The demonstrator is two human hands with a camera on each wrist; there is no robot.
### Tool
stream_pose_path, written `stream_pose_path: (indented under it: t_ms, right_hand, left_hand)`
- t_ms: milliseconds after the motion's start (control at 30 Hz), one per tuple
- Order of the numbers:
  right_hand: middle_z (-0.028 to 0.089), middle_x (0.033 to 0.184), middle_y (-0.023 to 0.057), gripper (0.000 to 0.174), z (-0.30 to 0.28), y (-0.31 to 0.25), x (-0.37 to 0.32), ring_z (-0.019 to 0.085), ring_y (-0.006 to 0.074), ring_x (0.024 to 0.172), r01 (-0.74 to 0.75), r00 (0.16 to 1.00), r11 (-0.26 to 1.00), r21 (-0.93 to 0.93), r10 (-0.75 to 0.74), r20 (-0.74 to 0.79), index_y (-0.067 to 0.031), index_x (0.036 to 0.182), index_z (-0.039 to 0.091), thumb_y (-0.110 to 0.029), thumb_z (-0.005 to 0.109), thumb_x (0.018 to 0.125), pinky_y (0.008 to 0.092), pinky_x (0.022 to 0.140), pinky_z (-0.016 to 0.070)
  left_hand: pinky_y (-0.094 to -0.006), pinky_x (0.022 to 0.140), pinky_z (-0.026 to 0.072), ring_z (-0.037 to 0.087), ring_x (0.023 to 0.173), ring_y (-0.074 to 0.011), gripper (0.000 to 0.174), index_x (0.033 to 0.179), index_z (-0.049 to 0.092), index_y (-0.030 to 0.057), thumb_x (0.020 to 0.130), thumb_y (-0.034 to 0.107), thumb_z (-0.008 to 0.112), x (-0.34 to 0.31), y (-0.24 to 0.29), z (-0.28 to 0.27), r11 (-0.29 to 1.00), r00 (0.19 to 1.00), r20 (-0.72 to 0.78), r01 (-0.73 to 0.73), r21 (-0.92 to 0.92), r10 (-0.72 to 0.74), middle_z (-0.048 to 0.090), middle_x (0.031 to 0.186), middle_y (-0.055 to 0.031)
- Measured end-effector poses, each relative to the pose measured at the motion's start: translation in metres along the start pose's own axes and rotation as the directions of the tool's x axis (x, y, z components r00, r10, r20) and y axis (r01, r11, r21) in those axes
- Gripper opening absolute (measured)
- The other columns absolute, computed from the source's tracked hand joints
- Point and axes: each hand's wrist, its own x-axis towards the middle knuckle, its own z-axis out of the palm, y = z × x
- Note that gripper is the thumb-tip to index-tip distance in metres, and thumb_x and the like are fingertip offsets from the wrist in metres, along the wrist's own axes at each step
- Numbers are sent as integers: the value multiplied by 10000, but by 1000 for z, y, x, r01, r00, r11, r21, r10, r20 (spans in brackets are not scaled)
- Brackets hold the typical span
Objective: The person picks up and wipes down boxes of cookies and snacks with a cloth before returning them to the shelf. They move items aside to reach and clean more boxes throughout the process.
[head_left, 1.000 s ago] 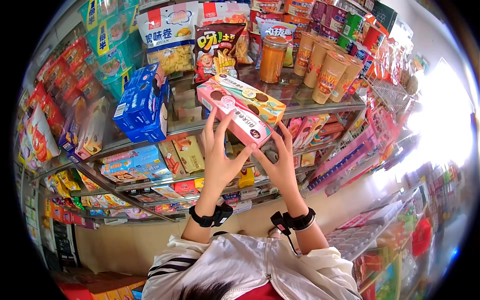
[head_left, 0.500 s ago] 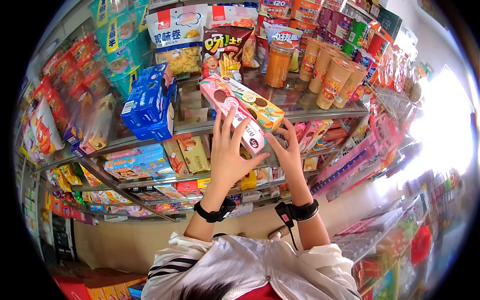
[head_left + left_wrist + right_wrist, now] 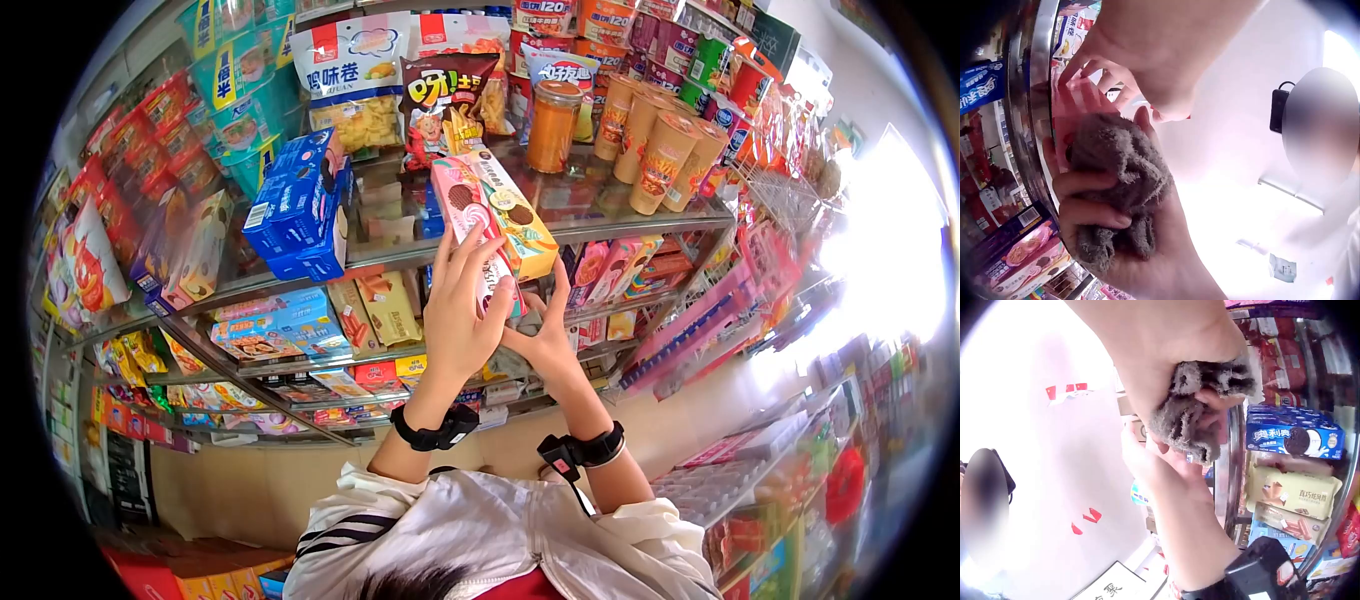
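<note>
- Metal-edged shelves (image 3: pixel 620 222) fill the shop, and bright light enters at the far right.
- On the top shelf, blue boxes (image 3: pixel 295 205) are at left. Dark snack bag (image 3: pixel 447 105) stands farther back, with orange jar (image 3: pixel 554 125) to its right. Paper cups (image 3: pixel 662 160) stand at far right of this shelf.
- Pink box (image 3: pixel 462 195) and yellow box (image 3: pixel 518 222) lie side by side, slanting, at the near edge of the top shelf, the pink one on left. The pink one reaches nearer to the person.
- Left hand (image 3: pixel 463 320) has its fingers spread and mostly straight; they touch the pink box on its upper face.
- Right hand (image 3: pixel 548 345) has fingers curled around grey cloth (image 3: pixel 1124 165), just beside the left hand and near the boxes. Its index finger is more extended, near the yellow box.
</note>
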Motion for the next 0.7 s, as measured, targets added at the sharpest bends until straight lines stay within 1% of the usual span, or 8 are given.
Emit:
stream_pose_path:
  t_ms: [233,300,367,467,500,533,633,700]
  right_hand:
    - [450,1292,148,1179,1,-9,-20,510,217,1139,26,995,989,-147,-40,-95,-72,1531,-30,-131,820,716,405,1023,380]
    - [445,1291,142,1152,-2,-14,-24,497,202,1128,-2,989,993,-121,-15,-147,-67,1531,-17,-123,808,729,398,1027,373]
    - [452,1267,135,1115,-10,-16,-21,481,196,1122,-12,987,998,-54,4,-161,-64,1531,3,-114,792,745,376,1008,395]
    - [493,1194,113,990,-24,-29,-12,540,189,1036,-54,980,987,151,82,-184,-134,1527,112,-116,771,788,323,864,492]
    - [493,1194,113,990,-30,-33,-9,540,189,1036,-53,979,987,151,81,-187,-134,1527,112,-116,771,788,323,864,492]
    - [498,1185,115,957,-37,-37,-6,558,191,1019,-78,979,982,173,108,-175,-157,1523,132,-118,760,802,322,840,503]
    - [512,1156,121,881,-47,-42,0,586,201,1013,-97,978,970,222,134,-160,-204,1512,173,-135,732,834,317,805,521]
    - [522,1144,117,857,-47,-50,1,582,193,1011,-149,955,956,253,206,-215,-207,1503,187,-151,729,841,316,805,520]
  left_hand:
    - [-455,1032,412,399,1343,-394,368,1207,620,104,900,306,635,3,11,4,999,998,55,-26,44,23,506,1405,-138]
    - [-448,1026,419,414,1331,-390,382,1206,621,102,898,326,644,9,16,7,999,998,63,-29,39,26,513,1399,-144]
    - [-449,1085,346,372,1363,-382,381,1243,603,83,907,260,633,14,20,10,999,992,128,15,-37,-10,501,1424,-136]
    - [-442,1097,324,357,1368,-374,414,1253,588,59,920,302,626,24,11,19,998,987,159,-6,-55,15,479,1437,-160]
    - [-440,1103,315,348,1372,-373,425,1256,583,50,924,314,622,27,7,23,998,985,168,-22,-62,32,472,1441,-166]
    - [-460,1087,343,351,1365,-385,492,1244,571,13,905,363,642,30,3,27,997,983,171,-50,-64,60,457,1425,-225]
    - [-460,1090,339,351,1364,-385,500,1259,560,11,914,366,630,37,-2,33,987,976,208,-37,-153,69,455,1426,-226]
    - [-447,1087,347,376,1351,-381,503,1293,532,11,930,351,605,46,-9,30,989,972,207,-89,-115,112,456,1420,-231]
